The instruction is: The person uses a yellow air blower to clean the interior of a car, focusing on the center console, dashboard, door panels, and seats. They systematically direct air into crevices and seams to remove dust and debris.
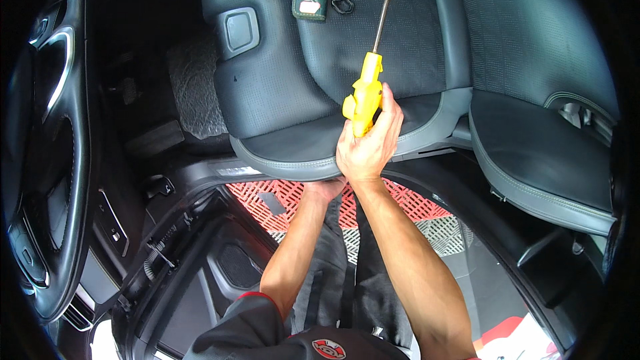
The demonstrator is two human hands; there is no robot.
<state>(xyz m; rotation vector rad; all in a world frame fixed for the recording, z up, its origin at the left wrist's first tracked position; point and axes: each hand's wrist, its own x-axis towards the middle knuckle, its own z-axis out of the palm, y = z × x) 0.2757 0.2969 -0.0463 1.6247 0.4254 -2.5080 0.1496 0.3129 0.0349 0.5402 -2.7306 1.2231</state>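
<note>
My right hand grips a yellow air blow gun with a long thin metal nozzle, bent near its tip. The nozzle points away from me over the dark leather cushion of a car's front seat. Below the near edge of that cushion is my left hand, its fingers hidden under the seat's side, so what they touch cannot be seen. Farther back on the seat lies a green key case with a black metal clip.
At the left are the steering wheel and pedals in the dark footwell. The seat's backrest rises at the right. An open car door stands at the lower left. Red and grey grating covers the floor beneath me.
</note>
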